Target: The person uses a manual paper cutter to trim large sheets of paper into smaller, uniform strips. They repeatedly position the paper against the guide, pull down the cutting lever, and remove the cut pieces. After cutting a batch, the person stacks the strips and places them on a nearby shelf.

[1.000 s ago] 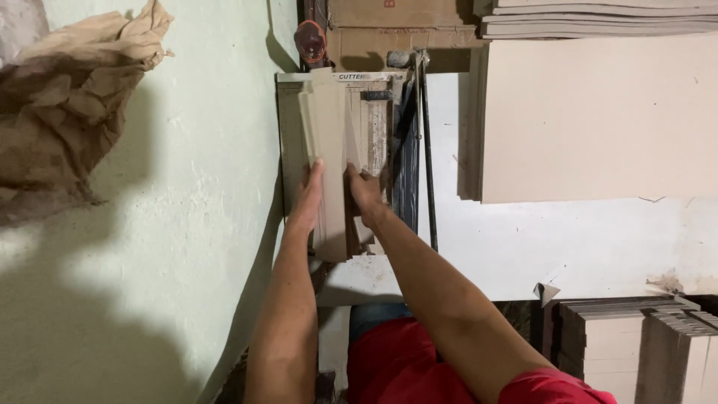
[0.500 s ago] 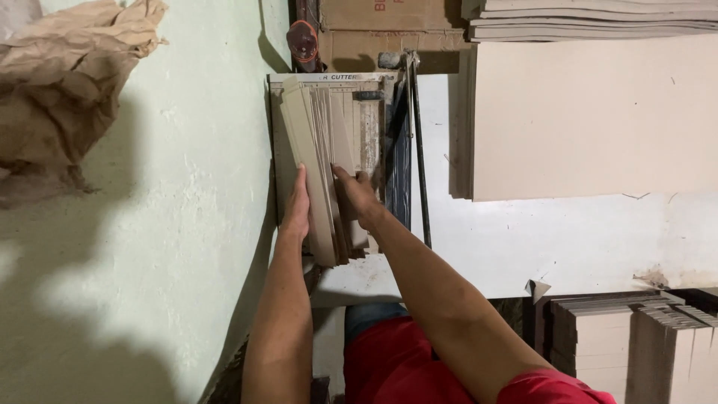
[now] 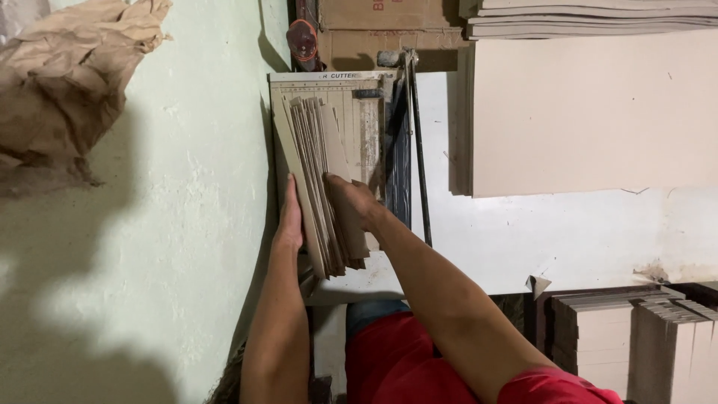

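Grey-brown card strips (image 3: 318,179), stood on edge in a fanned bundle, sit on the cutter (image 3: 359,127) at the left end of the bench (image 3: 523,239), hard against the pale green wall (image 3: 164,224). The left hand (image 3: 290,217) lies flat along the bundle's outer side, its fingers (image 3: 292,191) straight and pressed together, pointing away from the person. The right hand (image 3: 355,203) clasps the other side, with fingers (image 3: 336,187) curled onto the strips' face and thumb side toward the cutter's dark blade arm (image 3: 407,150). Between the two hands the bundle is squeezed, and its near ends splay past the cutter's edge, toward the person's red clothing (image 3: 396,359).

How many strips there are cannot be counted, since their edges blur together. The left thumb is hidden behind the bundle, and the right fingertips merge with shadow. Much of the cutter's base is covered by the strips. A large board (image 3: 591,112) lies right of the cutter, cut off by the frame's edge. Crumpled brown paper (image 3: 67,82) hangs at upper left, and stacked boards (image 3: 636,337) at lower right are partly cropped.
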